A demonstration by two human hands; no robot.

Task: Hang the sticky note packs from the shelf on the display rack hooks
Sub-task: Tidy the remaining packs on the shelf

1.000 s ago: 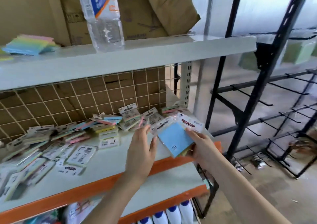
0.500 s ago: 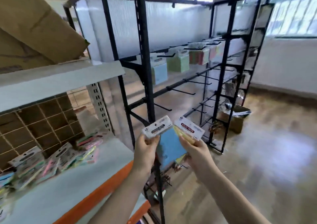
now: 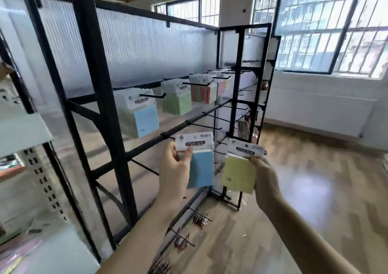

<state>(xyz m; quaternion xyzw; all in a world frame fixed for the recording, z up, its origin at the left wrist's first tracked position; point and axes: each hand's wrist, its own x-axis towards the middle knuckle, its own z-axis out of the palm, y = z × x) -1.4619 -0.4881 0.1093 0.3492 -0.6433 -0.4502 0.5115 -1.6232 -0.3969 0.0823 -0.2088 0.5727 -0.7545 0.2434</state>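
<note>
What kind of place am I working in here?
Likely a shop or stockroom being stocked: a black display rack with hooks, hung sticky note packs, and a metal shelf beside it.

The display rack (image 3: 98,97) is black, backed by a pale ribbed translucent panel (image 3: 147,49). On its hooks hang light blue packs (image 3: 144,119), green packs (image 3: 178,103) and pink-orange packs (image 3: 204,93), each with a white header. The blue sticky note pack (image 3: 200,168) and the yellow-green sticky note pack (image 3: 238,174) carry white headers with black lettering. The floor (image 3: 315,189) shows brown herringbone wood.
</note>
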